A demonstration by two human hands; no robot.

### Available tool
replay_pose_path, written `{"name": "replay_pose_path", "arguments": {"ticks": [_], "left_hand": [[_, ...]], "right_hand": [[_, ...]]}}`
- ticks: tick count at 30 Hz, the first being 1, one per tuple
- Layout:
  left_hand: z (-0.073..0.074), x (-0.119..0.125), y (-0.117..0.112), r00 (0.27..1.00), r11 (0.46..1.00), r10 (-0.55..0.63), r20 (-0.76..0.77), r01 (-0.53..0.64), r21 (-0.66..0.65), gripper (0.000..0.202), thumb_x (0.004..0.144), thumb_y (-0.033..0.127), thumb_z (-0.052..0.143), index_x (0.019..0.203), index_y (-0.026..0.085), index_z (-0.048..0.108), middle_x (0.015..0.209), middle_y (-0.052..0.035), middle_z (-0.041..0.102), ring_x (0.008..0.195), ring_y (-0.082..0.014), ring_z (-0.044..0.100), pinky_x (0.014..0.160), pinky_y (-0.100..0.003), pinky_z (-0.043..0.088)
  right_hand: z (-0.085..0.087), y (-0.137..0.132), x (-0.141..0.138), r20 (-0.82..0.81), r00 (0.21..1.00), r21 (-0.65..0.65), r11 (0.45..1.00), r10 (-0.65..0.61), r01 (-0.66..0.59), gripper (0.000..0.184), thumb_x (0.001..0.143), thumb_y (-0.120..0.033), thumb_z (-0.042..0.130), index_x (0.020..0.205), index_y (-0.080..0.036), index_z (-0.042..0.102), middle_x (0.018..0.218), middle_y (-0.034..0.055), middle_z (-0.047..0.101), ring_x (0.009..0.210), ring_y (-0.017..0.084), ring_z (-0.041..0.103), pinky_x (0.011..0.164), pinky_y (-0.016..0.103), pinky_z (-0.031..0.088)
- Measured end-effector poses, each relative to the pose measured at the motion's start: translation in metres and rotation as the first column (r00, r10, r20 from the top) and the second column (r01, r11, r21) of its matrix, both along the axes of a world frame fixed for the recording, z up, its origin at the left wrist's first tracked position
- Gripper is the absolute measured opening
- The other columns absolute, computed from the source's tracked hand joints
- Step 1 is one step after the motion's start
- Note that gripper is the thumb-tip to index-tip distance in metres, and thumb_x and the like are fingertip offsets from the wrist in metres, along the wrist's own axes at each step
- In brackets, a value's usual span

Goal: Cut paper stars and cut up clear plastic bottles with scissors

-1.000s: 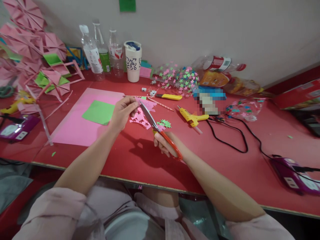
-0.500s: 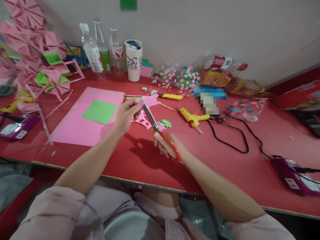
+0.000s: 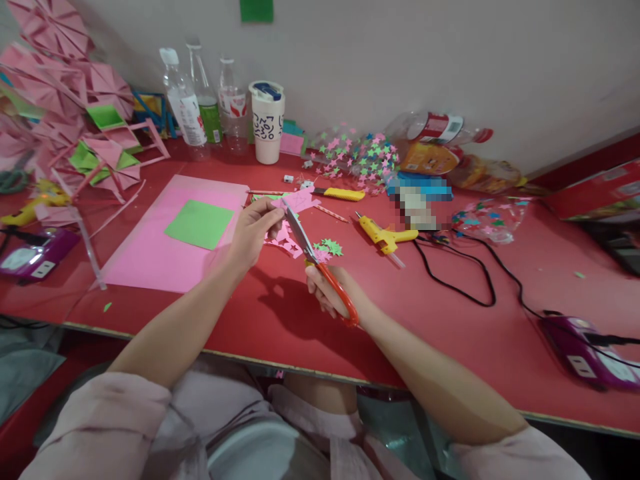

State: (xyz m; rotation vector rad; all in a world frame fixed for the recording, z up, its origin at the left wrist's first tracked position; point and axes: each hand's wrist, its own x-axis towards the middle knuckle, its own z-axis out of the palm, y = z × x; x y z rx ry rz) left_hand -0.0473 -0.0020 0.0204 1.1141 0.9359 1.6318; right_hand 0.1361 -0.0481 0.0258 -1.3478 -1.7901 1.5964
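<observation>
Table top [image 3: 280,340] in red stretches beneath both hands. Toward its left lies a pink sheet [image 3: 150,248], with a green square [image 3: 199,224] resting on it, just beside the left wrist. Scissors [image 3: 329,275] slant out of the right hand [image 3: 323,288], whose fingers are wrapped around the handle; the blades, nearly together, point at the left hand [image 3: 253,231]. That hand pinches a pink piece of paper [image 3: 302,199], which juts past its fingertips near the scissors' tips; whether the blades touch it cannot be told. Pink scraps [image 3: 286,243] lie between the hands, and small green stars [image 3: 332,247] just beyond the right one.
</observation>
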Motion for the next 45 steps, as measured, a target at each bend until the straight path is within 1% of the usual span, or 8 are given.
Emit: {"name": "replay_pose_path", "arguments": {"ticks": [13,21,23,26,28,33,39,45], "left_hand": [[0.0018,-0.0023,-0.0002,1.000,1.000,0.005,0.010,-0.005,-0.020,0.017,0.074,0.019,0.059,0.059,0.018,0.051,0.049,0.0056,0.050,0.042,-0.0024,0.043,0.042,-0.015,0.034],[0.0046,-0.0075,0.0014,0.994,0.994,0.107,0.017,-0.107,-0.036,0.013,0.076,0.020,0.057,0.064,0.018,0.054,0.052,0.0056,0.051,0.042,-0.0018,0.042,0.041,-0.015,0.033],[0.0043,-0.0075,0.0019,0.996,0.996,0.086,0.023,-0.085,-0.040,0.014,0.077,0.022,0.057,0.065,0.018,0.054,0.052,0.0055,0.051,0.042,-0.0020,0.043,0.041,-0.016,0.033],[0.0025,-0.0065,0.0020,0.999,0.998,-0.014,0.035,0.016,-0.059,0.016,0.077,0.025,0.058,0.064,0.018,0.055,0.053,0.0046,0.053,0.043,-0.0027,0.044,0.041,-0.016,0.033],[0.0016,-0.0059,0.0018,0.998,0.997,-0.045,0.050,0.048,-0.067,0.016,0.077,0.025,0.059,0.063,0.018,0.054,0.053,0.0043,0.054,0.043,-0.0029,0.045,0.041,-0.016,0.033],[0.0030,-0.0070,0.0017,0.997,0.998,0.038,0.065,-0.035,-0.049,0.012,0.077,0.023,0.059,0.067,0.019,0.054,0.055,0.0055,0.055,0.043,-0.0023,0.045,0.042,-0.016,0.034],[0.0057,-0.0075,0.0009,0.997,0.996,0.072,0.042,-0.070,-0.056,0.015,0.077,0.023,0.060,0.065,0.019,0.052,0.052,0.0061,0.051,0.042,-0.0021,0.043,0.041,-0.015,0.034],[0.0067,-0.0065,-0.0004,0.998,0.997,0.065,0.021,-0.064,-0.048,0.017,0.076,0.019,0.058,0.061,0.019,0.052,0.048,0.0061,0.047,0.041,-0.0025,0.041,0.039,-0.015,0.031]], "right_hand": [[-0.0008,0.0017,0.0003,-0.021,1.000,0.005,1.000,-0.012,0.012,0.050,0.079,-0.068,0.049,0.060,-0.021,0.043,0.032,-0.0096,0.036,0.025,0.006,0.036,0.035,0.021,0.036],[-0.0009,0.0041,0.0005,-0.022,1.000,-0.028,1.000,-0.003,0.002,0.048,0.083,-0.063,0.046,0.061,-0.021,0.044,0.032,-0.0096,0.037,0.026,0.006,0.036,0.036,0.021,0.036],[-0.0011,0.0036,0.0003,-0.027,1.000,-0.020,1.000,-0.006,0.006,0.047,0.084,-0.061,0.047,0.061,-0.021,0.044,0.032,-0.0099,0.036,0.026,0.006,0.036,0.037,0.021,0.037],[-0.0017,0.0030,0.0004,-0.039,0.999,0.003,1.000,-0.018,0.019,0.045,0.085,-0.059,0.047,0.061,-0.021,0.044,0.032,-0.0102,0.036,0.026,0.005,0.035,0.038,0.020,0.038],[-0.0019,0.0029,0.0004,-0.032,0.999,0.008,1.000,-0.027,0.027,0.045,0.083,-0.059,0.049,0.061,-0.021,0.044,0.033,-0.0100,0.037,0.027,0.005,0.035,0.037,0.020,0.037],[-0.0007,0.0030,0.0000,0.002,1.000,-0.010,1.000,-0.019,0.019,0.045,0.083,-0.060,0.048,0.061,-0.021,0.044,0.033,-0.0094,0.037,0.027,0.006,0.036,0.035,0.020,0.034],[0.0031,0.0029,0.0012,0.052,0.999,0.011,1.000,0.016,-0.016,0.042,0.085,-0.055,0.047,0.062,-0.020,0.047,0.033,-0.0085,0.039,0.029,0.006,0.039,0.041,0.021,0.040],[0.0046,0.0025,0.0016,0.066,0.998,0.015,1.000,0.019,-0.020,0.042,0.084,-0.056,0.048,0.064,-0.019,0.050,0.034,-0.0083,0.039,0.031,0.007,0.041,0.040,0.021,0.039]]}}
